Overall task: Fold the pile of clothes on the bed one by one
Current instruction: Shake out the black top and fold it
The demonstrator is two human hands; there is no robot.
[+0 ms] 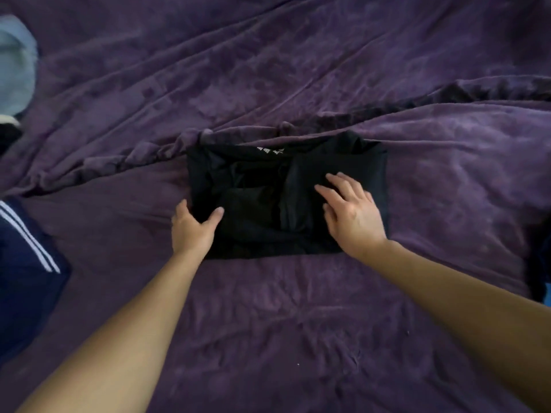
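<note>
Black garment point(256, 222) lies mid-bed on the purple blanket point(268, 317), brought in to a rough rectangle. A strip of white print point(269, 151) shows at its far edge. The top layers are uneven, and a ridge runs near-to-far through the middle.

Left hand point(192, 231): at the garment's left near edge, thumb on top of the cloth, fingers along or under the edge. We read the grip as clamped on that edge, though most of the fingers are hidden.

Right hand point(353, 216): flat on the right half, fingers spread apart, holding nothing, pressing down.

Our reading: this piece is close to done. The step in hand looks like one more fold, left side over toward the right, or a last tidy of that edge.

To do it well:
- Use the right palm as the anchor so the stacked layers do not slide.
- Catch every layer at the left edge, not the top one alone.
- Lift and carry the edge rather than drag it, since the plush, rumpled blanket looks likely to snag.
- Line edge to edge, then smooth outward from the crease and press the middle ridge flat.

Around it: a navy garment with white stripes point(26, 278) at near left, and a pale blue cloth point(15, 70) at far left.
</note>
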